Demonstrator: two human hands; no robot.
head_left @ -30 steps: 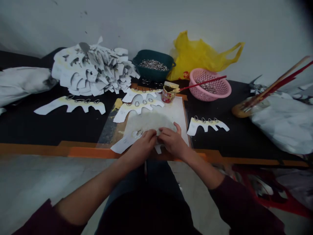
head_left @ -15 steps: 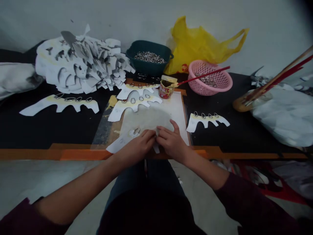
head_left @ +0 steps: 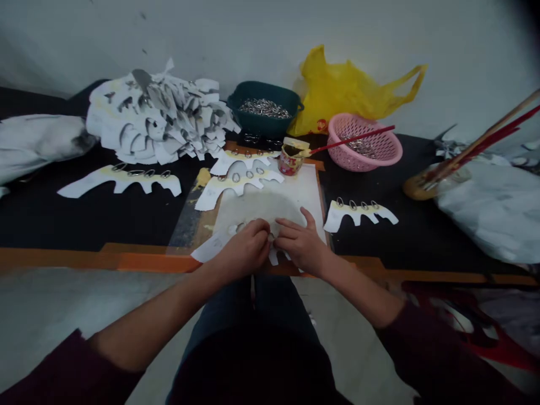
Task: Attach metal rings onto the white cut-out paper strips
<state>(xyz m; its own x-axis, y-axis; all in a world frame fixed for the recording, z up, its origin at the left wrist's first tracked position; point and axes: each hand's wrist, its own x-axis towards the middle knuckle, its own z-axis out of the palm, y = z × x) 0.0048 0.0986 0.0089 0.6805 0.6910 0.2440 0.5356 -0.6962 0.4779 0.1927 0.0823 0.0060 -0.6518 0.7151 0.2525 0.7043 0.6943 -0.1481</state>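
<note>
My left hand [head_left: 250, 246] is closed, its fingers pinched at the upper edge of a white cut-out piece [head_left: 207, 247] lying at the table's front edge. Facing it, my right hand [head_left: 302, 241] has its fingertips on the same piece, with one finger lifted away. A small metal ring [head_left: 271, 238] shows between the two sets of fingertips; the exact grip is partly hidden. Another ring [head_left: 240, 227] sits on the piece left of my left hand. Beyond lie finished-looking scalloped pieces with rings, one [head_left: 236, 184] on the white board [head_left: 310, 188].
A glue cup [head_left: 290, 164] with a red stick stands behind the board. Further back are a green basket [head_left: 264, 121] and a pink basket [head_left: 365, 149] of metal rings, a yellow bag [head_left: 354, 90] and a heap of white pieces [head_left: 139, 126]. Ringed pieces lie left [head_left: 101, 180] and right [head_left: 343, 216].
The view has shifted slightly. My fingertips have parted a little, so a ring now shows between them, and more of the piece's lower scallops is visible.
</note>
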